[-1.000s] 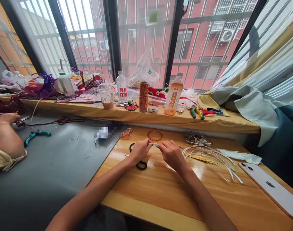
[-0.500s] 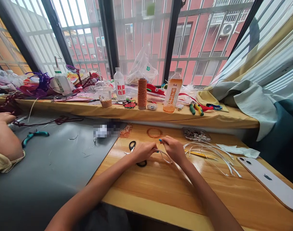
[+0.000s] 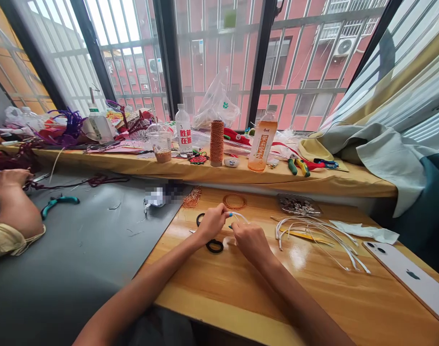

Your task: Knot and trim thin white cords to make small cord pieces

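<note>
My left hand (image 3: 211,223) and my right hand (image 3: 249,238) meet over the wooden table (image 3: 313,293), both pinched on a thin white strip (image 3: 240,216) that arcs between their fingertips. Black-handled scissors (image 3: 209,240) lie on the table partly under my left hand. A coil of copper wire (image 3: 234,201) rests just beyond my fingers. A bundle of loose white strips (image 3: 320,235) lies to the right of my right hand.
A phone (image 3: 410,281) lies face down at the right. A tray of small pieces (image 3: 298,205) sits behind the strips. Bottles (image 3: 261,144), a thread spool (image 3: 216,142) and pliers (image 3: 298,166) line the sill. Another person's arm (image 3: 10,211) rests on the grey table near teal pliers (image 3: 57,203).
My hands have turned the white strip between them; my right hand dropped lower and nearer, my left rose slightly. The view shifted a little. The other person's arm barely moved.
</note>
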A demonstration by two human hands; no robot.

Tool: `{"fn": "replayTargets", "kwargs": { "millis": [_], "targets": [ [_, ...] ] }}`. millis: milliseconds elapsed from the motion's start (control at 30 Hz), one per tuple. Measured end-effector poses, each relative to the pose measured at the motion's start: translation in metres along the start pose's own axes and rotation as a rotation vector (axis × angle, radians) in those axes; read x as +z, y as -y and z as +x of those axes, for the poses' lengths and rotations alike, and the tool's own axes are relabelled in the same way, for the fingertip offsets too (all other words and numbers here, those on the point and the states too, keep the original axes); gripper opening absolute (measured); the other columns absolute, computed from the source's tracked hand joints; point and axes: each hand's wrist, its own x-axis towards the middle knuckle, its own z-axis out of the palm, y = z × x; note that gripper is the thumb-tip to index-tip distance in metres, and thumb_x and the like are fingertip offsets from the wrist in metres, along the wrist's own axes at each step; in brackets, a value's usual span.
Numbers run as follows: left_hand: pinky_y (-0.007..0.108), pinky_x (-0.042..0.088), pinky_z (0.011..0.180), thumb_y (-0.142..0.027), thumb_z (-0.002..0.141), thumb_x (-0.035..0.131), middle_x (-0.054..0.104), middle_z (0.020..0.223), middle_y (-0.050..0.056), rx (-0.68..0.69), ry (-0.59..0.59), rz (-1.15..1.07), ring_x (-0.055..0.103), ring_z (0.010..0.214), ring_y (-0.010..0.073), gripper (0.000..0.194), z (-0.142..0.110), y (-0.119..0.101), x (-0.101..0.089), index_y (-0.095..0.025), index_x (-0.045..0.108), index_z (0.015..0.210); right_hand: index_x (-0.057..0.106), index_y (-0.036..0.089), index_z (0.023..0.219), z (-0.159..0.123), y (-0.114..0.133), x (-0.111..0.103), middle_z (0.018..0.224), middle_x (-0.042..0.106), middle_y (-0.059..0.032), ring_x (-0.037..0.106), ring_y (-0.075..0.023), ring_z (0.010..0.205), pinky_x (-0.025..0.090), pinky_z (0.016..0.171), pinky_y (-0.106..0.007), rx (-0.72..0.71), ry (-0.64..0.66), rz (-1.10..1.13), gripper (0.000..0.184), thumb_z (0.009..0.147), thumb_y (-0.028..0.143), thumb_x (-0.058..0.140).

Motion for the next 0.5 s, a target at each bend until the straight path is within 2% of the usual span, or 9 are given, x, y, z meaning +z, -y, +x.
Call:
{"fn": "replayTargets", "kwargs": {
  "millis": [133, 300, 367, 433, 500],
  "targets": [
    [0.022, 0.033, 0.054, -0.023, 0.083, 0.035, 0.062, 0.073, 0.005, 0.207, 0.099, 0.303, 0.057, 0.065, 0.0158, 0.017, -0.004, 0.002, 0.002, -0.017, 0.051, 0.082, 0.058, 0.014, 0.069, -0.001, 0.001, -0.013, 0.064, 0.060, -0.0080, 0.053, -0.0175, 0.057, 0.026, 0.052, -0.028, -0.040, -0.075, -0.052, 0.025, 0.073, 0.000, 0.038],
    [0.022, 0.033, 0.053, -0.018, 0.083, 0.032, 0.062, 0.075, 0.006, 0.406, 0.211, 0.412, 0.058, 0.066, 0.0161, 0.017, -0.006, 0.005, -0.004, -0.017, 0.049, 0.084, 0.060, 0.016, 0.071, 0.003, -0.020, -0.017, 0.070, 0.057, -0.0058, 0.050, -0.0160, 0.067, 0.028, 0.062, -0.027, -0.082, -0.137, 0.034, 0.019, 0.077, 0.009, 0.043],
    [0.021, 0.034, 0.053, -0.014, 0.083, 0.032, 0.061, 0.075, 0.005, 0.475, 0.234, 0.400, 0.058, 0.066, 0.0158, 0.017, -0.007, 0.007, -0.004, -0.016, 0.049, 0.085, 0.060, 0.017, 0.068, 0.005, -0.027, -0.016, 0.070, 0.056, -0.0042, 0.049, -0.0146, 0.068, 0.029, 0.064, -0.026, -0.012, -0.128, 0.166, 0.020, 0.079, 0.014, 0.043],
    [0.021, 0.035, 0.055, -0.013, 0.082, 0.032, 0.061, 0.076, 0.005, 0.539, 0.245, 0.353, 0.057, 0.067, 0.0148, 0.018, -0.007, 0.009, -0.003, -0.016, 0.048, 0.088, 0.060, 0.017, 0.064, 0.007, -0.032, -0.013, 0.069, 0.055, -0.0027, 0.048, -0.0131, 0.066, 0.029, 0.061, -0.024, 0.119, -0.113, 0.348, 0.025, 0.081, 0.019, 0.042],
    [0.020, 0.036, 0.056, -0.013, 0.082, 0.032, 0.061, 0.076, 0.004, 0.570, 0.224, 0.281, 0.056, 0.067, 0.0135, 0.018, -0.009, 0.008, -0.003, -0.016, 0.048, 0.090, 0.059, 0.017, 0.062, 0.008, -0.036, -0.011, 0.067, 0.054, -0.0015, 0.047, -0.0121, 0.064, 0.029, 0.059, -0.023, 0.210, -0.090, 0.553, 0.027, 0.081, 0.022, 0.041]
  ]
}}
